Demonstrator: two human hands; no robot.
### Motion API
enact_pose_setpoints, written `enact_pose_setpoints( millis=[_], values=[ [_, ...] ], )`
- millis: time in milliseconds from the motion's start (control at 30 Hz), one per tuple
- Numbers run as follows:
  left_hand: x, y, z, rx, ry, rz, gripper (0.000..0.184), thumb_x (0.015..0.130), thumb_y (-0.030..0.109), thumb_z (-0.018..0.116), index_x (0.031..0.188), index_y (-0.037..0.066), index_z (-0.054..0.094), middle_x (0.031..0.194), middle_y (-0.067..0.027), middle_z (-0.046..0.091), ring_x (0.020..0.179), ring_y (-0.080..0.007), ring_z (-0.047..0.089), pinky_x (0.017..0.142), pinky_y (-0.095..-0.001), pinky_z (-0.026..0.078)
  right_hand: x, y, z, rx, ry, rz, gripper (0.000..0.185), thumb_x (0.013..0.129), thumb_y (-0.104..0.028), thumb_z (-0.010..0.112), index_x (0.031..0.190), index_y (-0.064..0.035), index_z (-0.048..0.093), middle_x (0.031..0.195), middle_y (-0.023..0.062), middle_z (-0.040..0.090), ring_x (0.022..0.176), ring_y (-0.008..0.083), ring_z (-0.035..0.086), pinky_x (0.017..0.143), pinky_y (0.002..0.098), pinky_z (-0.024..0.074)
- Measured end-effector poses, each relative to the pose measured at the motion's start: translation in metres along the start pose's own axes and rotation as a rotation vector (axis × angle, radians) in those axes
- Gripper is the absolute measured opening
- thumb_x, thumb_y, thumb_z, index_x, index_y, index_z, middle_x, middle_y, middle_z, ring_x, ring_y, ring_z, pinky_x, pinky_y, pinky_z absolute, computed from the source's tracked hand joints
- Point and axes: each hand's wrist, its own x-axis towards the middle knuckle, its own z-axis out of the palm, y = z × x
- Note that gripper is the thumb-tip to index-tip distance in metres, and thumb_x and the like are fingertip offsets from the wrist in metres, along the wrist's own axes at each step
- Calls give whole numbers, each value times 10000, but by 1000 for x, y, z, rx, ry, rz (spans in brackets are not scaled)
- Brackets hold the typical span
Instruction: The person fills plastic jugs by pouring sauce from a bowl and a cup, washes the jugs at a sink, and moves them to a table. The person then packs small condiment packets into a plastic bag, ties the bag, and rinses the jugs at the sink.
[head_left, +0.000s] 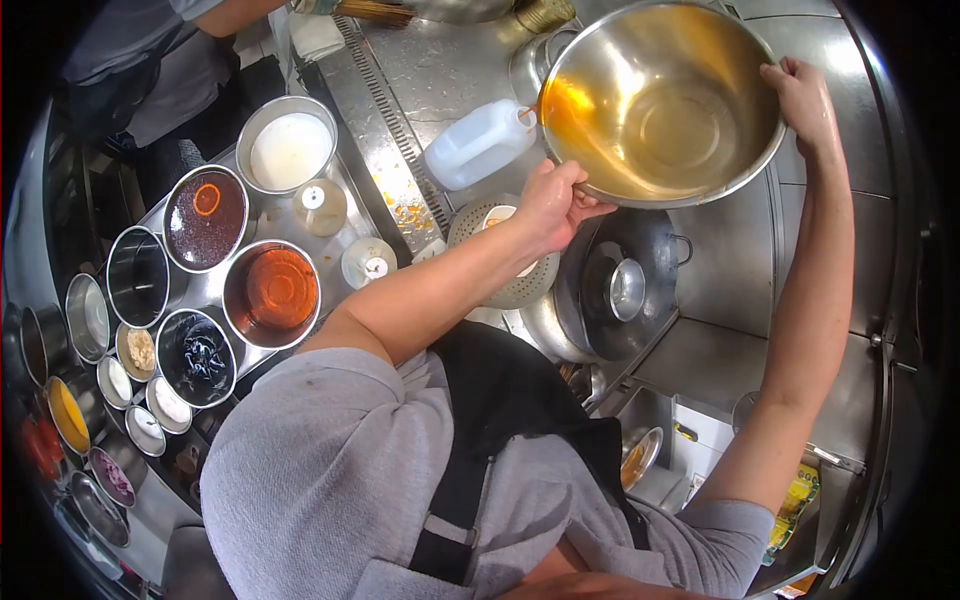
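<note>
A large steel mixing bowl [712, 75] is tilted toward the left, with amber oil [572, 100] gathered at its left side. My left hand [562, 203] grips the bowl's near-left rim, fingers curled under it. On the right side, my right hand [803, 105] is closed around the rim. A thin orange stream shows at the left lip, by the mouth of a translucent white plastic jug [472, 150]. The jug stands on the steel counter just left of the bowl. Below my left hand is a perforated strainer [535, 290] with a small white bowl partly hidden by my forearm.
A dark wok [645, 335] holding a round metal piece lies below the bowl. To the left, several steel pots, one with red-orange liquid [277, 287], stand beside squeeze bottles [320, 207]. Another person [165, 75] stands at the upper left.
</note>
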Motion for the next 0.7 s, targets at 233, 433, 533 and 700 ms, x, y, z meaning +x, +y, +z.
enact_pose_setpoints(
  millis=[233,433,533,700],
  values=[
    [-5,11,2,321,129,28,176,822,17,492,990,-23,527,735,-72,567,565,-149,569,652,-393,596,-74,115,49,484,-6,385,185,857,-155,638,715,-75,551,622,-23,500,524,87,435,460,274,326],
    [24,6,-22,792,176,142,195,804,16,552,993,-22,526,769,-97,593,546,-160,587,534,-344,549,-230,205,174,1128,120,783,194,960,-250,606,880,-77,566,732,13,567,618,104,537,559,288,475],
    [57,-5,-45,1366,144,332,224,775,32,595,979,-34,532,773,-93,597,579,-170,604,481,-313,513,-341,189,184,1320,270,991,180,972,-255,587,998,-79,568,785,27,592,628,125,576,599,315,536],
    [88,-14,-25,1248,206,324,194,840,44,598,959,-1,451,749,-125,606,546,-185,620,416,-331,487,-548,188,186,1396,453,1223,188,971,-242,585,1068,-81,577,799,32,597,636,121,589,588,320,553]
  ],
)
